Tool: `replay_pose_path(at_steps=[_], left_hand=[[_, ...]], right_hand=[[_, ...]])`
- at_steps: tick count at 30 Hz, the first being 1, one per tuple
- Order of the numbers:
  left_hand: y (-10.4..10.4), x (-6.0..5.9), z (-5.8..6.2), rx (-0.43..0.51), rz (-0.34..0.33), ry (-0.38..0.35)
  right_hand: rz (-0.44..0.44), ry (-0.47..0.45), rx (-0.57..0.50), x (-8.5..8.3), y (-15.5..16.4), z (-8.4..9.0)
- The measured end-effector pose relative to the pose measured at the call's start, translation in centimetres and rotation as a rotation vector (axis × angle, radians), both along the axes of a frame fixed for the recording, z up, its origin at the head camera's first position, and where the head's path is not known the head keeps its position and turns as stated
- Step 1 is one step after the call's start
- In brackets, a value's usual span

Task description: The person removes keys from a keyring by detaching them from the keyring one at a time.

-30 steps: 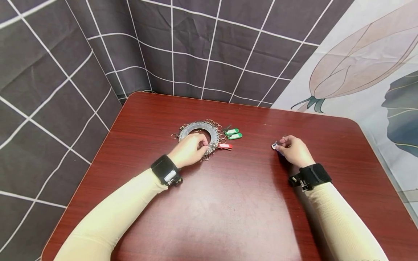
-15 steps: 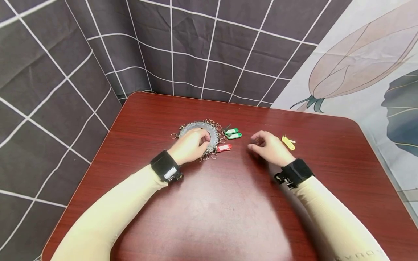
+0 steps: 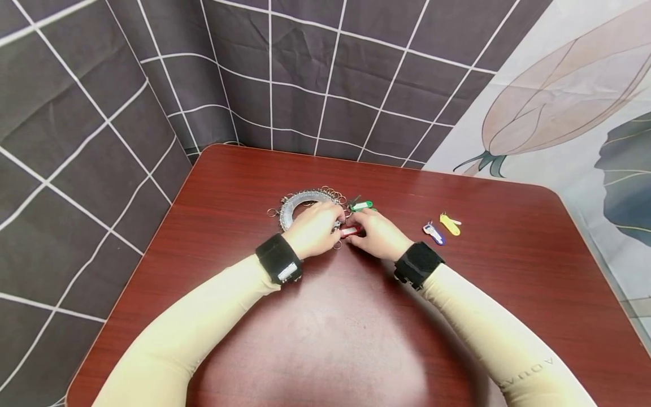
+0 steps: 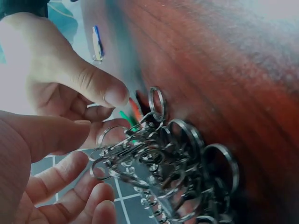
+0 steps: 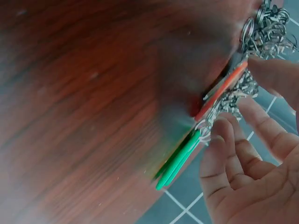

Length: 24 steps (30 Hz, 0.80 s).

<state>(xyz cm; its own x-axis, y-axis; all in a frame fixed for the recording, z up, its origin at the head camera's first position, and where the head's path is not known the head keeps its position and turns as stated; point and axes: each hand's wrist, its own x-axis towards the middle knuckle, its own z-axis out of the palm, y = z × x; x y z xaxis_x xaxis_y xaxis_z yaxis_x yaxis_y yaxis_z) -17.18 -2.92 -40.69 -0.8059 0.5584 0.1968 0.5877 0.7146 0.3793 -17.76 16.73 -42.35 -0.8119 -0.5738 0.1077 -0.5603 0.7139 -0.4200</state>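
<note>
- Two pale sleeves (image 3: 224,322) come in from the near edge, with black straps at the wrists; the low, bent arms let both hands meet at one spot on the surface (image 3: 305,328).
- The left hand (image 3: 314,230) lies over the near right part of the grey ring (image 3: 287,212); thumb and fingers stand apart, seemingly released, perhaps placed there to steady the small metal loops (image 4: 163,158).
- The right hand (image 3: 380,234) straddles the red tag (image 3: 350,231), thumb on the near side, fingers on the far; they do not meet, so it looks unclenched; a firm pinch cannot be made out.
- The red tag sits between the hands, beside the ring; whether it is linked on cannot be told.
- Off to the right, the blue tag (image 3: 435,233) and yellow tag (image 3: 450,224) lie flat, near each other, apparently set aside from the ring.
- Beyond the right hand, a green tag (image 3: 361,206) lies by the ring's right edge; farther back hangs grid-patterned cloth (image 3: 305,62).
</note>
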Motion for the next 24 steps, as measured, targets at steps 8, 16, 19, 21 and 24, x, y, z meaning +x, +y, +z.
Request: replay_pose_path(at_steps=[8,16,19,21,24], left_hand=[[0.0,0.2,-0.8,-0.009,0.001,-0.007],[-0.1,0.1,-1.4,-0.017,-0.003,0.014],[-0.1,0.0,-1.5,-0.016,-0.009,0.018],[-0.1,0.0,-1.5,-0.015,-0.009,0.017],[-0.2,0.0,-1.5,-0.016,-0.006,0.014]], right_hand=[[-0.026,-0.009,0.030,0.1,-0.8,-0.4],[-0.029,-0.020,0.035,0.2,-1.2,-0.6],[-0.030,-0.020,0.030,0.3,-1.2,-0.8],[-0.030,-0.017,0.028,0.3,-1.2,-0.9],[-0.028,-0.014,0.022,0.3,-1.1,-1.0]])
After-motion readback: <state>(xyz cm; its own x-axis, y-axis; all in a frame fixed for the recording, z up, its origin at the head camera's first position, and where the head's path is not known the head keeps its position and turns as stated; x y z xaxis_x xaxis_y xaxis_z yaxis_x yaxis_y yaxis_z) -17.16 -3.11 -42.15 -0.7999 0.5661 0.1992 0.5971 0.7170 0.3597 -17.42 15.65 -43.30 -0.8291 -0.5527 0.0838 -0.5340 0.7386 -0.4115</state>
